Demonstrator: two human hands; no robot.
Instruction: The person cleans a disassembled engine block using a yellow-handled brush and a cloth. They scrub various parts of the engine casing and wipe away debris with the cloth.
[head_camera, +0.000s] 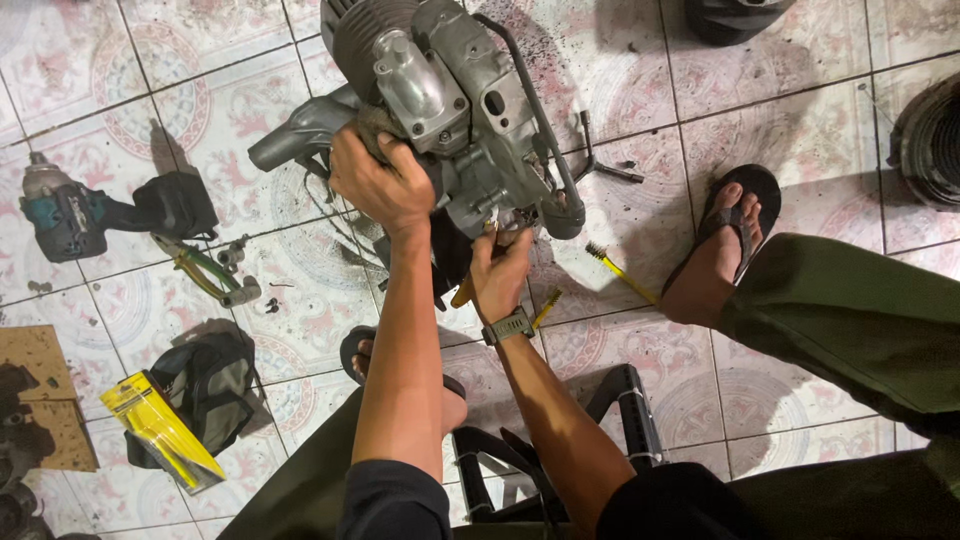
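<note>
A grey metal motorcycle engine (450, 110) stands on the patterned tile floor (800, 130) in front of me. My left hand (380, 185) grips its left side, next to a grey pipe-shaped part (300, 135). My right hand (500, 270), with a watch on the wrist, is under the engine's lower edge and closed on a yellow-handled tool (462, 292). The tool's tip is hidden behind the hand and the engine. A second yellow piece (547, 305) shows just right of that wrist.
On the left lie a teal power driver (60, 215), green-handled pliers (205, 270), a dark bag (205, 385), a yellow packet (160, 430) and cardboard (40, 390). A yellow brush (620, 272) and a bent wrench (595, 160) lie to the right. My sandalled feet (725, 240) flank a black stool frame (630, 410).
</note>
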